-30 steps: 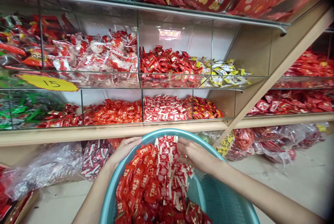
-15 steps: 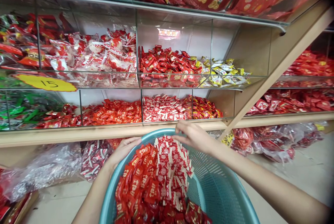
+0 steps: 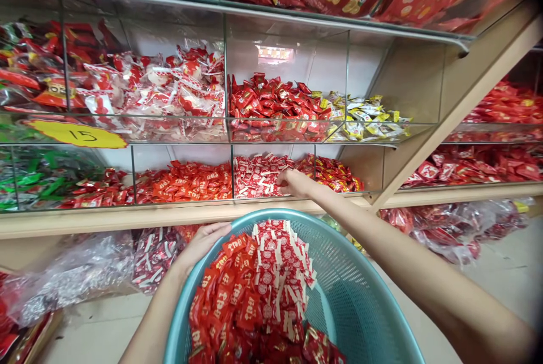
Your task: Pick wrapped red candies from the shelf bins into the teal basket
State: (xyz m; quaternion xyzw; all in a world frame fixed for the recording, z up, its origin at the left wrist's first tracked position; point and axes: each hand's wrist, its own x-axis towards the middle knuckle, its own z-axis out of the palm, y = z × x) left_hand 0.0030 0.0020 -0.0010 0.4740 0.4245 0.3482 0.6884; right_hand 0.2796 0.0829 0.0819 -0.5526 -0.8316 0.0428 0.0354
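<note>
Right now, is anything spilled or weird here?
I see nothing spilled or broken. Two things look a little odd: the candy in the basket is heaped toward the left, so it looks lopsided, and some plastic bags lie below the shelf instead of on it.

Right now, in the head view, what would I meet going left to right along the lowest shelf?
Green packets, red packets, orange-red packets, red-and-white packets, red-and-yellow packets, slanted wooden post, another red pile. The right hand overlaps, so is unplaced.
</note>
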